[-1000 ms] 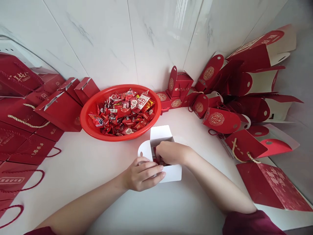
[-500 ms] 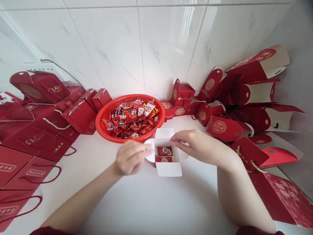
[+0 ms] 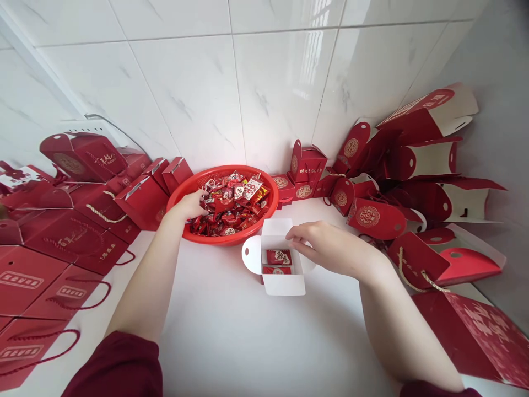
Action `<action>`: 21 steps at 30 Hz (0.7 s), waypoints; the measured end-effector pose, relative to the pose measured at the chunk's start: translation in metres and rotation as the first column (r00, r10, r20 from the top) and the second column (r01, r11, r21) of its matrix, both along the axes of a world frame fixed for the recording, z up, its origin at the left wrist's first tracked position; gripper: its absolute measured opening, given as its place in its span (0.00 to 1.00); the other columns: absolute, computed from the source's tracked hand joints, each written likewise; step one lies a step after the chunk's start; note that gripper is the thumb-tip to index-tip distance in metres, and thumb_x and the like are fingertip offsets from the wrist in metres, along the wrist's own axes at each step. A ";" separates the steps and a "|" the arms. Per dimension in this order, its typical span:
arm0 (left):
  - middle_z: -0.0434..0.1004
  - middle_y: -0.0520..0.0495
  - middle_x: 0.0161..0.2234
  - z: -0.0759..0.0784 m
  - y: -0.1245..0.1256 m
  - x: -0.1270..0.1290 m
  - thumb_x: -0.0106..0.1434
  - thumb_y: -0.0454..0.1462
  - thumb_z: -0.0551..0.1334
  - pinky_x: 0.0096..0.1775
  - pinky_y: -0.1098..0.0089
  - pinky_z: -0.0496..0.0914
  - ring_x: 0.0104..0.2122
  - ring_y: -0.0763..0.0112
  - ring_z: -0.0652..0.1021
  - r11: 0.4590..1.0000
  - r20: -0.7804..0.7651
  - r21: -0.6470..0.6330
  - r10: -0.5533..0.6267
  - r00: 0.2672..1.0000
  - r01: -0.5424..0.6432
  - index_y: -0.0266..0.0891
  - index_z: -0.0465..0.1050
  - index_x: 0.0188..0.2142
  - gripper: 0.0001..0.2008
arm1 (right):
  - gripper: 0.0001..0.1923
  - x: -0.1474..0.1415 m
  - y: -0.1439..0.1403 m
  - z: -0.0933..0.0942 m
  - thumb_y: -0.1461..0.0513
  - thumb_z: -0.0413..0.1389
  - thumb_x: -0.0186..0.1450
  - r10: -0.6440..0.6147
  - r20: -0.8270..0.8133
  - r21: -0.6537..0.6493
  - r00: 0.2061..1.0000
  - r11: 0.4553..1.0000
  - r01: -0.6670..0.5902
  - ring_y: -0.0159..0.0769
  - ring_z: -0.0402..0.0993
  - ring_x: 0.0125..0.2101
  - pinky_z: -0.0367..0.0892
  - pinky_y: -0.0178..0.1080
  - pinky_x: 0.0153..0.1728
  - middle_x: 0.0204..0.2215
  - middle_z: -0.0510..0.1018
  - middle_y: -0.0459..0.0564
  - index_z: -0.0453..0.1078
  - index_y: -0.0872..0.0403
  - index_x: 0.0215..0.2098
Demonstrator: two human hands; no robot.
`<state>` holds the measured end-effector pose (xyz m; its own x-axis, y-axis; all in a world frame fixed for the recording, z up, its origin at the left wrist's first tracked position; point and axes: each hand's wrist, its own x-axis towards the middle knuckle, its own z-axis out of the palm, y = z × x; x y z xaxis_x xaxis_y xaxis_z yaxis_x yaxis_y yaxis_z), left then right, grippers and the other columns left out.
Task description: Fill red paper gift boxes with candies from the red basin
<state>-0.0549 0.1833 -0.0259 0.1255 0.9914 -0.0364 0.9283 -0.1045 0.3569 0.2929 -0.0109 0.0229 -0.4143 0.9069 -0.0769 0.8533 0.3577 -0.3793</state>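
An open gift box (image 3: 283,282) with white inner flaps stands on the white counter, with red wrapped candies (image 3: 278,257) lying inside it. My right hand (image 3: 320,246) rests on the box's right edge, fingers touching the rim. Behind it sits a round red basket (image 3: 184,192) heaped with red wrapped sweets (image 3: 231,203). My left hand (image 3: 190,205) reaches into the basket's left side, fingers down among the sweets; whether it grips one is hidden.
Red gift bags with rope handles (image 3: 61,242) crowd the left side. Folded and unfolded red boxes (image 3: 407,171) pile against the tiled wall at the right. A flat red bag (image 3: 475,331) lies at the right front.
My left hand left the box's left flap and moved up into the candy basket. My right hand came out of the box a second ago and stays at its right rim.
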 end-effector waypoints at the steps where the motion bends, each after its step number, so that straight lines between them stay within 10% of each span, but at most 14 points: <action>1: 0.78 0.42 0.50 -0.003 -0.001 -0.001 0.41 0.34 0.72 0.39 0.71 0.73 0.43 0.59 0.79 1.000 -0.003 -0.015 0.001 1.000 -0.001 0.41 0.72 0.51 0.34 | 0.14 0.000 0.001 0.000 0.61 0.48 0.71 -0.001 0.005 0.000 1.000 1.000 0.001 0.40 0.76 0.35 0.64 0.35 0.36 0.36 0.80 0.54 0.75 0.53 0.46; 7: 0.79 0.42 0.45 -0.006 -0.007 -0.006 0.40 0.39 0.74 0.33 0.71 0.71 0.37 0.62 0.79 0.998 0.008 0.015 0.054 0.999 -0.054 0.40 0.73 0.48 0.33 | 0.15 -0.001 0.003 -0.003 0.60 0.47 0.71 -0.025 0.003 0.007 1.000 1.000 0.025 0.39 0.76 0.35 0.64 0.35 0.35 0.36 0.80 0.54 0.75 0.53 0.46; 14: 0.70 0.52 0.19 0.008 -0.019 0.002 0.43 0.49 0.72 0.27 0.69 0.64 0.23 0.68 0.72 0.998 0.062 0.050 0.031 0.998 -0.034 0.39 0.69 0.19 0.19 | 0.15 -0.002 0.000 -0.005 0.61 0.47 0.71 0.013 -0.053 0.006 0.998 1.000 -0.012 0.39 0.76 0.35 0.65 0.35 0.35 0.36 0.80 0.54 0.75 0.54 0.45; 21: 0.79 0.47 0.31 0.041 -0.072 0.029 0.53 0.49 0.68 0.36 0.69 0.71 0.35 0.63 0.78 0.966 0.335 0.253 -0.042 0.941 -0.047 0.38 0.74 0.30 0.16 | 0.11 -0.011 0.002 0.000 0.61 0.49 0.71 0.129 -0.412 0.155 0.902 0.985 -0.070 0.34 0.75 0.35 0.68 0.35 0.38 0.38 0.80 0.49 0.73 0.53 0.42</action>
<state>-0.0255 0.1111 0.0152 0.0841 0.9619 0.2600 0.7592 -0.2309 0.6085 0.2815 -0.0091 0.0228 -0.4704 0.8487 0.2419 0.5827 0.5045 -0.6371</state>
